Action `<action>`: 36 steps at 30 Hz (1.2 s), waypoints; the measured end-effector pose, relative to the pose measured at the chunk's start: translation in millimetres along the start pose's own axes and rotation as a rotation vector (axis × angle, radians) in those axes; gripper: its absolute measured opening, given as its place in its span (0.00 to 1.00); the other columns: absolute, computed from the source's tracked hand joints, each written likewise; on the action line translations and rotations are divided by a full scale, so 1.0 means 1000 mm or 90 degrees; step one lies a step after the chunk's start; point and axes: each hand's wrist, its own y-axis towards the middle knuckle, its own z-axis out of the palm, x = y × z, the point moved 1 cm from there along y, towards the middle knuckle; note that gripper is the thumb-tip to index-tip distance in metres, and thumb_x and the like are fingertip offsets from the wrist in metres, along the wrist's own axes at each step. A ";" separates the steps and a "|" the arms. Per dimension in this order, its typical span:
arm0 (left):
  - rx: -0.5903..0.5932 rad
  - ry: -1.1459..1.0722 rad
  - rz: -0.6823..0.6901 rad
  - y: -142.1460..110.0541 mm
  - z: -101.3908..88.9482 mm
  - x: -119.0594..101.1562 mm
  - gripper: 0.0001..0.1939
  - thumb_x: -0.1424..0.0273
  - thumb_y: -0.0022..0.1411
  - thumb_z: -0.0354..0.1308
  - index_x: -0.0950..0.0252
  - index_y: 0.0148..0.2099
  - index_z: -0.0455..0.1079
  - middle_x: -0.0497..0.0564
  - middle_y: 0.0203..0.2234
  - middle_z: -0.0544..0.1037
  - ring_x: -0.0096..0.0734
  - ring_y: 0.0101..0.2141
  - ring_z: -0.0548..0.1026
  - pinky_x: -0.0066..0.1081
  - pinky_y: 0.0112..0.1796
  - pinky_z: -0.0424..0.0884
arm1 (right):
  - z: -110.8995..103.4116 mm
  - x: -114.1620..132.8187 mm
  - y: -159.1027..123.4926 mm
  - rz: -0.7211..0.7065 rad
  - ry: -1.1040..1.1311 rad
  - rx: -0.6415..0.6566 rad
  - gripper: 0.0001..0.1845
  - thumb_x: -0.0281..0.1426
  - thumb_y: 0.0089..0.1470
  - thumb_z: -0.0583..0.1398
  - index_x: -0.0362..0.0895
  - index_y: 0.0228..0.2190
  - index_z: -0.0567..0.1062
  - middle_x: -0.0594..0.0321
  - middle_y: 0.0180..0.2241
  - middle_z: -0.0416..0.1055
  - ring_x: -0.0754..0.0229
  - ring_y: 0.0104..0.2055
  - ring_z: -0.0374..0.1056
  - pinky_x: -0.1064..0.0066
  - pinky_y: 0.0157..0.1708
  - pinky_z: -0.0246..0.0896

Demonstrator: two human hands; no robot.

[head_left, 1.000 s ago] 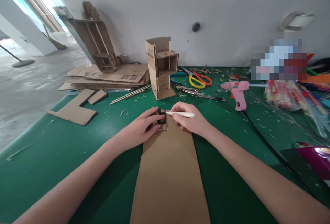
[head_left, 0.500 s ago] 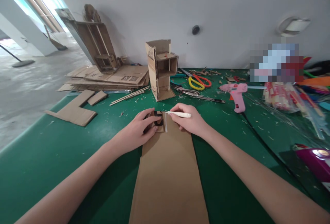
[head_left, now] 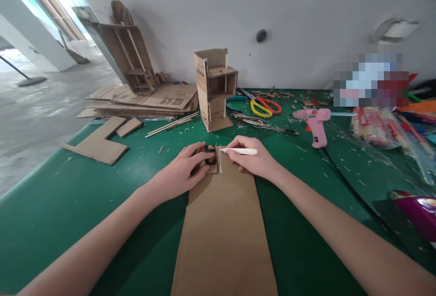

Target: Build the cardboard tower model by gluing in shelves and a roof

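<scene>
A long brown cardboard strip point(head_left: 225, 232) lies lengthwise before me on the green table. At its far end, my left hand point(head_left: 190, 164) presses a small cardboard piece point(head_left: 213, 168) with black print flat against it, fingers curved over the piece. My right hand point(head_left: 254, 155) pinches a white marker point(head_left: 243, 151), which points left. Its tip is at the upper part of a white line point(head_left: 221, 164), just right of the small piece's edge. Beyond my hands stands a cardboard structure point(head_left: 214, 91) with an open box-like shelf.
Scissors point(head_left: 264, 107) and a pink glue gun point(head_left: 318, 125) with a black cord lie at the back right. Wooden sticks point(head_left: 172, 124), an L-shaped cardboard piece point(head_left: 102, 144) and stacked cardboard sheets point(head_left: 163, 98) are at left. A purple iron-like object point(head_left: 417, 214) is at far right.
The marker tip has moved slightly along the top of the white line, which looks a little thicker. My left hand keeps its hold; the whole view has shifted slightly.
</scene>
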 end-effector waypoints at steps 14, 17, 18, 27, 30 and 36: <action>-0.003 0.005 -0.007 0.000 0.002 0.000 0.22 0.61 0.69 0.44 0.60 0.60 0.64 0.58 0.64 0.56 0.42 0.64 0.57 0.44 0.62 0.59 | -0.003 0.000 -0.002 -0.016 0.016 0.033 0.04 0.32 0.48 0.61 0.44 0.26 0.72 0.68 0.20 0.69 0.66 0.19 0.65 0.76 0.18 0.58; -0.005 0.013 0.000 -0.001 0.002 0.000 0.22 0.60 0.70 0.43 0.61 0.60 0.65 0.58 0.64 0.56 0.42 0.64 0.56 0.44 0.62 0.58 | -0.003 0.001 -0.003 -0.008 0.004 0.079 0.03 0.29 0.45 0.62 0.43 0.23 0.72 0.67 0.19 0.69 0.67 0.19 0.64 0.77 0.18 0.55; -0.007 0.017 0.003 -0.001 0.002 -0.001 0.22 0.60 0.70 0.43 0.61 0.60 0.65 0.58 0.64 0.56 0.43 0.64 0.56 0.44 0.62 0.58 | -0.003 0.002 -0.003 -0.002 0.009 0.089 0.03 0.28 0.44 0.62 0.43 0.22 0.73 0.67 0.19 0.70 0.68 0.19 0.63 0.77 0.17 0.54; 0.031 0.135 -0.004 -0.010 -0.019 -0.005 0.28 0.48 0.62 0.50 0.52 0.60 0.65 0.57 0.54 0.63 0.47 0.49 0.70 0.50 0.50 0.68 | -0.009 -0.005 0.003 0.021 0.453 -0.121 0.07 0.34 0.46 0.62 0.45 0.27 0.69 0.69 0.21 0.69 0.68 0.20 0.62 0.77 0.16 0.55; 0.101 0.093 0.045 -0.016 -0.028 -0.012 0.23 0.54 0.62 0.53 0.52 0.58 0.66 0.53 0.52 0.65 0.39 0.46 0.72 0.39 0.48 0.70 | -0.009 -0.006 0.005 0.016 0.456 -0.128 0.08 0.35 0.47 0.62 0.45 0.29 0.71 0.68 0.21 0.70 0.68 0.20 0.63 0.77 0.16 0.57; 0.086 0.114 0.111 -0.023 -0.009 -0.038 0.17 0.64 0.65 0.54 0.56 0.56 0.67 0.51 0.48 0.70 0.34 0.42 0.74 0.36 0.43 0.73 | -0.008 -0.007 0.006 0.009 0.439 -0.108 0.10 0.37 0.48 0.63 0.44 0.29 0.72 0.67 0.22 0.71 0.68 0.21 0.63 0.78 0.17 0.58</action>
